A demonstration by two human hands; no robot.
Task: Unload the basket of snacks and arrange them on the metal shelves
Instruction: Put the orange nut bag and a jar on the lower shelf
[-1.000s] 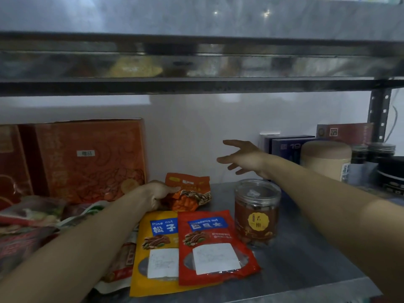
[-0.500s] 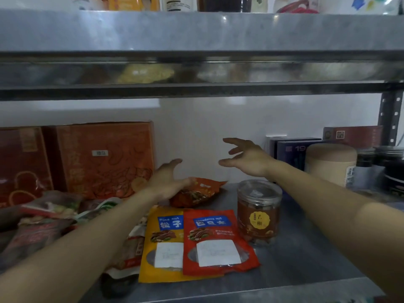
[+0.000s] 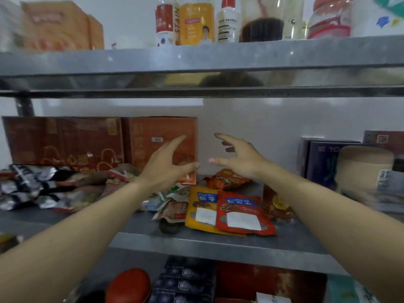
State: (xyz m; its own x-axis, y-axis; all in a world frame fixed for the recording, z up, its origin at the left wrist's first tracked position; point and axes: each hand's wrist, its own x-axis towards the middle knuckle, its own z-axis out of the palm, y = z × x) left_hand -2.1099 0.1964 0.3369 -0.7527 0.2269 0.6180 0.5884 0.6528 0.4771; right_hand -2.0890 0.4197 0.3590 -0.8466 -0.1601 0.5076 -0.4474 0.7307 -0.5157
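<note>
Both of my hands hover empty above the middle metal shelf (image 3: 214,243). My left hand (image 3: 168,165) and my right hand (image 3: 238,158) face each other with fingers spread, thumbs almost touching. Below them an orange snack bag (image 3: 227,179) lies on its side at the back. In front lie a yellow pine nut pouch (image 3: 202,209) and a red nut pouch (image 3: 242,215), side by side. My right forearm partly hides a clear jar of snacks (image 3: 276,206). The basket is out of view.
Red gift boxes (image 3: 105,143) stand at the back left behind a heap of foil snack packs (image 3: 50,186). Dark boxes (image 3: 321,158) and a tan canister (image 3: 363,167) fill the right. Bottles (image 3: 196,20) line the upper shelf. Boxes (image 3: 185,281) sit on the lower shelf.
My left hand let go of the orange bag, which tipped onto its side. Both hands rose and came together, and the view pulled back and up, showing more shelves.
</note>
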